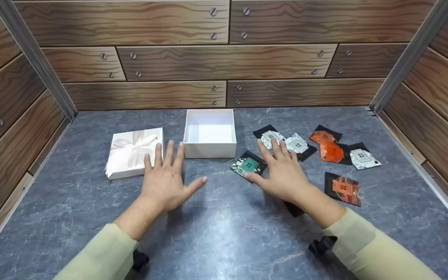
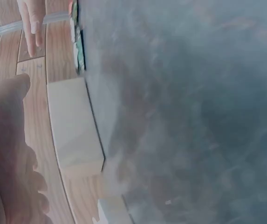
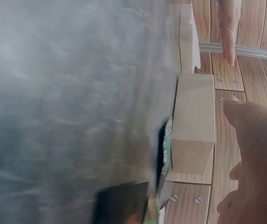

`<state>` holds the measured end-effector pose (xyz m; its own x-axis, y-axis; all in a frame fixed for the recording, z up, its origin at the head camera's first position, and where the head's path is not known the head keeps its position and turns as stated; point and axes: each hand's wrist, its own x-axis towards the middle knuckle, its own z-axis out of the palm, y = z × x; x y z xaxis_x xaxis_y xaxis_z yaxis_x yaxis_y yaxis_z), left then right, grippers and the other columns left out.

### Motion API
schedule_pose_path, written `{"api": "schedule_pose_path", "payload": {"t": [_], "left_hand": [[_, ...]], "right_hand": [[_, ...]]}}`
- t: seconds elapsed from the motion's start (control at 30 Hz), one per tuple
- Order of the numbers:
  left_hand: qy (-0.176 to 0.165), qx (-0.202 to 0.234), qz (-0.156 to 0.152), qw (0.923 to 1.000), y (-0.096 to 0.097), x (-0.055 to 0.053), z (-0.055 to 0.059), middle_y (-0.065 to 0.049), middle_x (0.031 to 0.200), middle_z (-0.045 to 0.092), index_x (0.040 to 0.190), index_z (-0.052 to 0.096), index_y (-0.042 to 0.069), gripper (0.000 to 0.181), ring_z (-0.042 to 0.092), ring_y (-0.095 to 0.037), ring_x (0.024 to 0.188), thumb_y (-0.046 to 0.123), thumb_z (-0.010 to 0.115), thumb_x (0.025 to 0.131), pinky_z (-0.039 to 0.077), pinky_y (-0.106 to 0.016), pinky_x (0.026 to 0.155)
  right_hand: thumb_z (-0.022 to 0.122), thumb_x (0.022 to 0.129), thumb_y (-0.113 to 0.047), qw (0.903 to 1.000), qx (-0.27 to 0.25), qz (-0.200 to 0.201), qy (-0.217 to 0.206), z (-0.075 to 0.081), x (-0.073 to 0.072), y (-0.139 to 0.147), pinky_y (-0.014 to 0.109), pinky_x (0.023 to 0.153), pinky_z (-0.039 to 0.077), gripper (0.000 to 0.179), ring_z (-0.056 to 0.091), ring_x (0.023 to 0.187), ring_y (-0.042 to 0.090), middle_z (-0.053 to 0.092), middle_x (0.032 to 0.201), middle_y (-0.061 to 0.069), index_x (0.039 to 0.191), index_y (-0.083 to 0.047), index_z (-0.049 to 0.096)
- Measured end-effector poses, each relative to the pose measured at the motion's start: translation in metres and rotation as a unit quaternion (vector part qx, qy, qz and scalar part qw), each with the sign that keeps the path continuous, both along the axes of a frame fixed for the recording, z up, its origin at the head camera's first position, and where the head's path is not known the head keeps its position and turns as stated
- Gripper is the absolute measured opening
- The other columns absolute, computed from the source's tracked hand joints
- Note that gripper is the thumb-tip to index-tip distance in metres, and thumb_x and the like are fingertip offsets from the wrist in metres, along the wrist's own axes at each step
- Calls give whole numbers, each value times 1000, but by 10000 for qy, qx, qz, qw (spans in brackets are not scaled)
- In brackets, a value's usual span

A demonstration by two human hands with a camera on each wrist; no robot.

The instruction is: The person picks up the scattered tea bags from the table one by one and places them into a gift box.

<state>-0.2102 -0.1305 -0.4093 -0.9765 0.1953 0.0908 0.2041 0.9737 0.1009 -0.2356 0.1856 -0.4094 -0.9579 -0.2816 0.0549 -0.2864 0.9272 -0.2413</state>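
Both hands hover flat over a grey marble-look table (image 1: 216,233), fingers spread, holding nothing. My left hand (image 1: 167,177) is just in front of a white lid with a ribbon bow (image 1: 133,152) and the open white box (image 1: 209,133). My right hand (image 1: 280,169) is above the packets; its thumb lies next to a green-and-black packet (image 1: 248,165) and its fingertips reach a white-and-black packet (image 1: 272,138). In the left wrist view the box (image 2: 72,126) shows blurred beside my palm (image 2: 5,154). In the right wrist view the box (image 3: 194,123) shows too.
More packets lie right of the box: a white one (image 1: 298,144), two orange ones (image 1: 331,149), a white one (image 1: 364,158) and an orange-and-black one (image 1: 343,188) nearer me. Wood-pattern walls (image 1: 224,58) close in the back and both sides.
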Motion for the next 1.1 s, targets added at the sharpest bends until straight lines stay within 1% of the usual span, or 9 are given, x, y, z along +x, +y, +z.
{"api": "schedule_pose_path", "payload": {"t": [0.07, 0.17, 0.37, 0.53, 0.67, 0.77, 0.87, 0.97, 1.1], "left_hand": [[0, -3, -12, 10000, 0, -8, 4, -21, 175, 7, 171, 9, 8, 116, 2, -51, 159, 90, 34, 93, 3, -71, 125], [-7, 23, -30, 10000, 1, -19, 7, -20, 175, 7, 171, 8, 8, 115, 1, -50, 160, 89, 34, 94, 2, -70, 125], [-84, -60, -58, 9999, 2, -37, 8, -18, 176, 8, 171, 7, 8, 115, 1, -49, 160, 89, 33, 94, 4, -69, 126], [-193, -72, -73, 9998, 5, -49, 10, -18, 176, 8, 171, 8, 8, 114, 0, -49, 160, 88, 34, 95, 3, -70, 126], [-237, -119, -82, 9996, 6, -55, 11, -17, 176, 10, 171, 11, 8, 112, 1, -49, 160, 87, 35, 96, 3, -70, 126], [-271, -122, -90, 9995, 6, -59, 9, -16, 176, 11, 171, 11, 8, 111, 1, -49, 160, 86, 36, 96, 4, -70, 126], [-354, -144, -81, 9992, 5, -62, 6, -15, 176, 11, 171, 9, 8, 111, 0, -49, 160, 86, 35, 96, 4, -70, 126], [-414, -160, -83, 9990, 5, -64, 3, -14, 176, 13, 171, 11, 7, 111, 2, -49, 160, 86, 35, 96, 3, -70, 126], [-518, -153, -86, 9985, 6, -65, 3, -13, 176, 13, 171, 12, 6, 110, 2, -49, 160, 85, 35, 97, 2, -70, 126]], "right_hand": [[51, 95, -81, 10000, -28, 32, 46, 4, -6, -4, 69, 125, 5, 106, 1, 160, 47, 2, 175, 23, 173, -21, 10], [52, 95, -80, 9999, -72, 92, 107, 8, -14, -11, 68, 126, 7, 106, 2, 161, 45, 5, 175, 23, 173, -19, 13], [51, 96, -80, 9997, -48, 231, -24, 12, -27, -26, 66, 127, 4, 105, -2, 161, 43, 3, 175, 21, 173, -20, 11], [51, 97, -79, 9993, -34, 362, -40, 13, -36, -36, 67, 127, 5, 104, 2, 161, 43, 6, 176, 21, 173, -20, 12], [51, 98, -78, 9988, -71, 477, -3, 13, -41, -43, 68, 126, 7, 102, 4, 161, 43, 8, 176, 20, 172, -20, 13], [53, 98, -75, 9984, -119, 556, 1, 11, -45, -48, 69, 126, 9, 100, 6, 161, 44, 11, 176, 20, 172, -19, 15], [54, 99, -74, 9980, -132, 616, -79, 6, -50, -52, 69, 126, 10, 99, 7, 161, 44, 13, 176, 18, 172, -19, 16], [53, 100, -73, 9977, -71, 651, -200, 1, -55, -55, 69, 126, 11, 98, 7, 161, 43, 13, 176, 16, 172, -19, 16], [54, 100, -72, 9970, -45, 701, -324, -3, -59, -57, 67, 127, 12, 99, 7, 162, 42, 14, 176, 15, 172, -16, 17]]}}
